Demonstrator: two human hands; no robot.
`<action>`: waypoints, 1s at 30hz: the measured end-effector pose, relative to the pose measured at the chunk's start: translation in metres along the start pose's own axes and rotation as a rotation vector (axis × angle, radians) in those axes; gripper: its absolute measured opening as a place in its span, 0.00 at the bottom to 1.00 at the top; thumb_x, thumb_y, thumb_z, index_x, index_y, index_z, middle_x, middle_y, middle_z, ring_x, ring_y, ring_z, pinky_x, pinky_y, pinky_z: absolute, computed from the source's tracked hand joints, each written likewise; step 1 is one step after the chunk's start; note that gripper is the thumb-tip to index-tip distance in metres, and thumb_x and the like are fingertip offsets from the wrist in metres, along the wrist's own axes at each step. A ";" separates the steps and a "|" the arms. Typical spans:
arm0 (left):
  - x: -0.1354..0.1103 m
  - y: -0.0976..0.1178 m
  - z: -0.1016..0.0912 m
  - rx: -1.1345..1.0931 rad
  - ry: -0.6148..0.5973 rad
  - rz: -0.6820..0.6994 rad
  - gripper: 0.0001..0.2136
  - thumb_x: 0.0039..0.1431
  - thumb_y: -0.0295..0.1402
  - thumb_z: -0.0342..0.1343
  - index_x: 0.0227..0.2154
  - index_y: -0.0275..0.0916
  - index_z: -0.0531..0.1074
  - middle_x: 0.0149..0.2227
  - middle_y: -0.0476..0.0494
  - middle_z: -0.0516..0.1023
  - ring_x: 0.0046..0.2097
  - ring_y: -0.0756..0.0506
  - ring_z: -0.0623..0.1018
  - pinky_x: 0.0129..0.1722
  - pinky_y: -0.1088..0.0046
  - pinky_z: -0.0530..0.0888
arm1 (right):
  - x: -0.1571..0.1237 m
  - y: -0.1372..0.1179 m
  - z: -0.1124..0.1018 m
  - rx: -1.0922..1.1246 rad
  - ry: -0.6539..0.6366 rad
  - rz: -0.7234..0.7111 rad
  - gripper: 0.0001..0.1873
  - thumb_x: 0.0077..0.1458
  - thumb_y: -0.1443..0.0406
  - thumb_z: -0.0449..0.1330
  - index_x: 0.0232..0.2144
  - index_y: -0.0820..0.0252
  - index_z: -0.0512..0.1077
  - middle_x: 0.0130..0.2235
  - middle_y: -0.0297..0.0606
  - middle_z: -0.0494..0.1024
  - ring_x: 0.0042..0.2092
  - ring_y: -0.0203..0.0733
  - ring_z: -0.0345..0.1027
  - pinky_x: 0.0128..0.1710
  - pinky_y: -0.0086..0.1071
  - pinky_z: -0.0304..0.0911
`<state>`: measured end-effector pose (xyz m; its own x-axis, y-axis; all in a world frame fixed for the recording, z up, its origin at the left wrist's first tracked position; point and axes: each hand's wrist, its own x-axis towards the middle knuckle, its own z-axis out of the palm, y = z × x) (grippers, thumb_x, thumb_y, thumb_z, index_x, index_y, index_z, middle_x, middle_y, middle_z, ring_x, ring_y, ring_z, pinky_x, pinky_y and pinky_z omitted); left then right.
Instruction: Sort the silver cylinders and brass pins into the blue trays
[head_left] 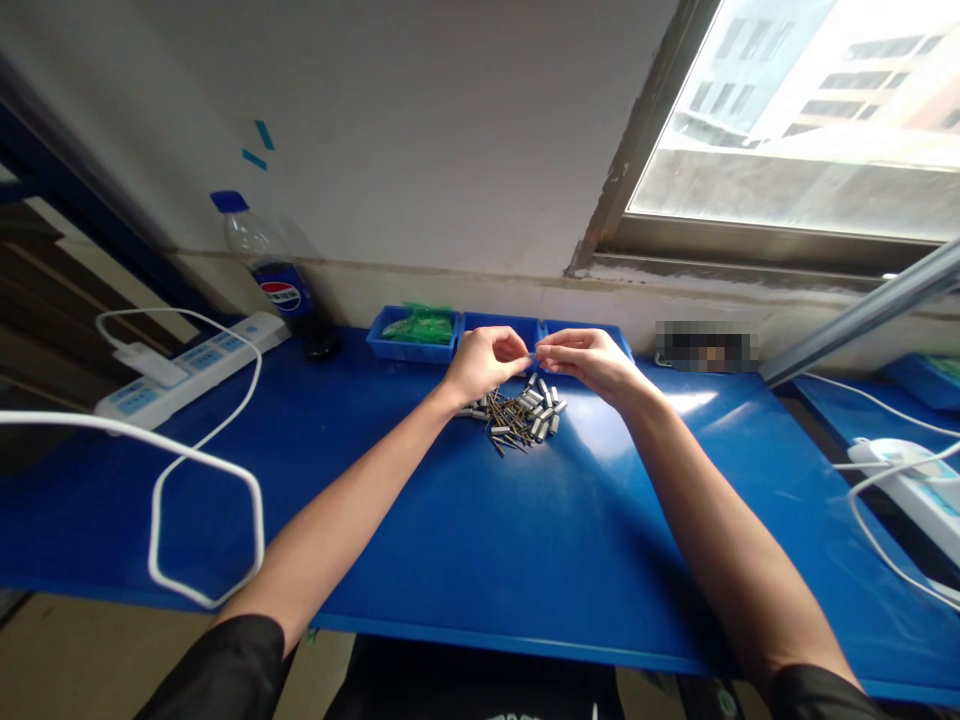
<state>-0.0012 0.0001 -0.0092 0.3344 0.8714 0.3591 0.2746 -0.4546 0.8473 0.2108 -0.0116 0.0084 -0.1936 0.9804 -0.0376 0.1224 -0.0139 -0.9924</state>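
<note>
Black sleeves (236,665) are showing nearest the camera in the head view, and two bare forearms (360,500) are reaching forward from them across a blue table (450,540). Beside the left forearm, a white cable (260,520) is looping over the tabletop.

Farther in, the left hand (484,362) and the right hand (589,362) are meeting fingertip to fingertip above the table. Thumb and fingers of each hand are pinching together on a small piece (532,356), which is sitting between the two hands; the fingers are covering most of it, so its shape is impossible to tell. Just below and on the near side of the hands, a loose pile is lying on the table: thin brass-coloured pins (511,420) are crossing one another, and silver cylinders (541,422) are gathering mainly on the right, with some partly hidden by the left hand.

Behind the hands, three blue bins are standing in a row near the wall (420,150). Green packets (424,325) are filling the left bin (412,351), while the hands are partly covering the middle bin (501,322) and the right bin (589,328). Farther left, a cola bottle (281,290) is standing upright near a white power strip (202,365). On the right, a metal pole (870,310) is slanting beside the window (795,150).
</note>
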 end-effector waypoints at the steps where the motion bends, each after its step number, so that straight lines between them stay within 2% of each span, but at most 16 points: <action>1: 0.000 -0.002 0.001 0.020 -0.012 0.004 0.06 0.54 0.32 0.67 0.33 0.36 0.79 0.33 0.44 0.85 0.35 0.45 0.84 0.39 0.71 0.81 | 0.000 0.000 0.000 -0.009 0.017 -0.006 0.20 0.43 0.54 0.77 0.35 0.60 0.82 0.34 0.41 0.84 0.36 0.42 0.79 0.44 0.36 0.77; 9: -0.007 -0.013 0.011 0.334 -0.247 0.062 0.06 0.56 0.28 0.63 0.36 0.37 0.81 0.35 0.43 0.85 0.37 0.44 0.84 0.40 0.72 0.78 | 0.004 -0.003 -0.008 -0.150 0.325 -0.126 0.17 0.44 0.58 0.72 0.34 0.63 0.82 0.29 0.41 0.82 0.31 0.40 0.76 0.34 0.33 0.72; 13: -0.010 -0.013 0.016 0.463 -0.292 0.073 0.07 0.56 0.28 0.62 0.37 0.38 0.82 0.37 0.43 0.85 0.39 0.43 0.83 0.41 0.72 0.77 | 0.006 -0.002 -0.010 -0.183 0.441 -0.133 0.18 0.46 0.59 0.69 0.39 0.62 0.82 0.31 0.40 0.83 0.30 0.39 0.75 0.30 0.30 0.69; 17: -0.010 -0.013 0.015 0.504 -0.287 0.071 0.09 0.56 0.27 0.60 0.38 0.39 0.83 0.37 0.43 0.85 0.39 0.44 0.83 0.40 0.73 0.76 | 0.007 -0.001 -0.008 -0.180 0.420 -0.121 0.17 0.47 0.59 0.68 0.39 0.60 0.81 0.33 0.40 0.84 0.30 0.38 0.75 0.29 0.29 0.67; 24: -0.009 -0.013 0.010 0.502 -0.351 0.021 0.15 0.50 0.19 0.58 0.39 0.38 0.83 0.35 0.43 0.85 0.37 0.44 0.83 0.34 0.76 0.74 | 0.007 0.000 -0.006 -0.172 0.355 -0.115 0.14 0.47 0.60 0.69 0.36 0.62 0.81 0.33 0.42 0.84 0.30 0.38 0.75 0.27 0.28 0.66; 30: -0.007 -0.007 0.001 0.538 -0.390 0.041 0.12 0.53 0.22 0.57 0.37 0.38 0.83 0.35 0.42 0.85 0.36 0.44 0.82 0.35 0.74 0.73 | 0.006 0.000 -0.005 -0.169 0.319 -0.110 0.13 0.49 0.60 0.69 0.35 0.62 0.80 0.33 0.43 0.84 0.29 0.38 0.75 0.27 0.28 0.66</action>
<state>-0.0045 -0.0025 -0.0182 0.6281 0.7666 0.1335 0.6325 -0.6029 0.4862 0.2149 -0.0047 0.0085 0.0947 0.9865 0.1334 0.2822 0.1019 -0.9539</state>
